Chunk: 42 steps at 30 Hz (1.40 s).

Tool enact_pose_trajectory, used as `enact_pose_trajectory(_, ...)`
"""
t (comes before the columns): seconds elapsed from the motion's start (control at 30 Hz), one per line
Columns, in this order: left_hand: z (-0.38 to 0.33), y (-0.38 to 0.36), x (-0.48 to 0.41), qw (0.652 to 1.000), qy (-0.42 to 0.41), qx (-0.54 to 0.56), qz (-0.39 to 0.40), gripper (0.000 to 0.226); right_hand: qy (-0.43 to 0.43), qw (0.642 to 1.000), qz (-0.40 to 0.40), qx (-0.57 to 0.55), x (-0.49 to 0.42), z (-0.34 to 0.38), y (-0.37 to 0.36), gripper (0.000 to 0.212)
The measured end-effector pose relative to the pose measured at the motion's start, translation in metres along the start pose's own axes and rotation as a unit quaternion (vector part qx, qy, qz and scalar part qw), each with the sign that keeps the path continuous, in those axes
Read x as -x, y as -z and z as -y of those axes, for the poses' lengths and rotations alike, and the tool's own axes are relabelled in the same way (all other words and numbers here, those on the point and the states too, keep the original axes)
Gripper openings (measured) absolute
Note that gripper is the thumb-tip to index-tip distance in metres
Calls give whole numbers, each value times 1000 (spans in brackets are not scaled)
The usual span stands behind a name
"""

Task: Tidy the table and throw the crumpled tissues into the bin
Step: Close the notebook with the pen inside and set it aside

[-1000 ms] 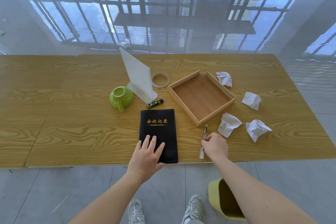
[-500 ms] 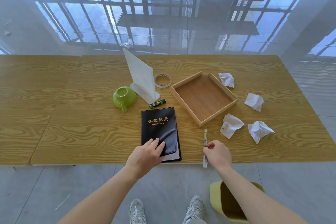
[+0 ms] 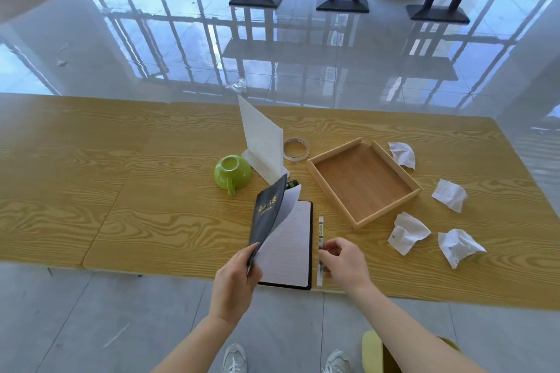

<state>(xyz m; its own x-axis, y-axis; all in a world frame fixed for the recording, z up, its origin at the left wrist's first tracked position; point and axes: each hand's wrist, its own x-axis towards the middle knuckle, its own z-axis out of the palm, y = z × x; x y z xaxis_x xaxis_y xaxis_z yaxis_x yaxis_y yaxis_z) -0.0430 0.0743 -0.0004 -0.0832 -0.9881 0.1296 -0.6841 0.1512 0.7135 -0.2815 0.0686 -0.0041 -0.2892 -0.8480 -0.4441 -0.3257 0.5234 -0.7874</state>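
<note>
My left hand (image 3: 235, 278) pinches the notebook (image 3: 285, 239) cover up; my right hand (image 3: 345, 263) clamps the pen (image 3: 320, 230), lower centre. The tissues (image 3: 407, 232) lie at right, bin (image 3: 372, 348) bottom right. A loose pinch could drop the pen off the table (image 3: 151, 221).

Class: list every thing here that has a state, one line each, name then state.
notebook: open, cover lifted
pen: lying at the table edge
left hand: grips the notebook cover
right hand: pinches the pen
green cup: upside down
wooden tray: empty
crumpled tissues: four, lying on the table
tape roll: lying flat
</note>
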Motion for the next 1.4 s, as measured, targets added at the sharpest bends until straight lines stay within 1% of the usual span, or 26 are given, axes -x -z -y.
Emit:
enact_pose_trajectory(0.07, 2, 6, 2, 996, 64, 55, -38, 24, -9, 1000, 19, -21, -4, 12, -10, 5)
enact_pose_trajectory(0.17, 7, 12, 4, 987, 118, 94, -61, 31, -33, 997, 48, -48, -10, 28, -25, 3)
enact_pose_trajectory(0.27, 11, 17, 6, 978, 166, 106, -69, 22, -46, 996, 66, -43, -17, 40, -41, 3)
enact_pose_trajectory(0.43, 15, 22, 5, 978, 176, 93, -69, 6, -74, 993, 86, -27, -25, 55, -72, 5)
enact_pose_trajectory(0.57, 13, 24, 8, 978, 178, 86, -74, 3, -98, 991, 80, -41, -28, 62, -91, 5)
enact_pose_trajectory(0.67, 13, 27, 10, 981, 162, 76, -77, 3, -100, 989, 95, -57, -26, 62, -100, 11)
enact_pose_trajectory(0.83, 13, 31, 10, 983, 152, 75, -73, 9, -72, 986, 122, -84, -21, 60, -105, 27)
enact_pose_trajectory(0.9, 9, 31, 11, 984, 137, 86, -71, 20, -66, 982, 151, -96, -18, 61, -106, 36)
enact_pose_trajectory(0.97, 5, 31, 12, 988, 113, 91, -60, 34, -78, 975, 169, -119, -16, 61, -105, 44)
enact_pose_trajectory(1.03, 5, 30, 13, 991, 95, 84, -47, 35, -89, 972, 163, -145, -16, 56, -101, 44)
enact_pose_trajectory(1.1, 6, 29, 13, 993, 82, 77, -38, 37, -92, 972, 144, -161, -16, 51, -92, 38)
enact_pose_trajectory(1.2, 6, 26, 13, 998, 33, -7, -44, 45, -99, 970, 109, -193, -17, 41, -75, 31)
enact_pose_trajectory(1.3, -4, 19, 13, 996, -48, -79, 14, 54, -125, 959, 80, -241, -17, 28, -54, 23)
enact_pose_trajectory(1.33, -8, 16, 14, 992, -67, -93, 42, 56, -131, 952, 77, -264, -16, 25, -49, 23)
enact_pose_trajectory(1.4, -11, 7, 16, 984, -101, -120, 81, 58, -139, 938, 83, -308, -14, 22, -41, 34)
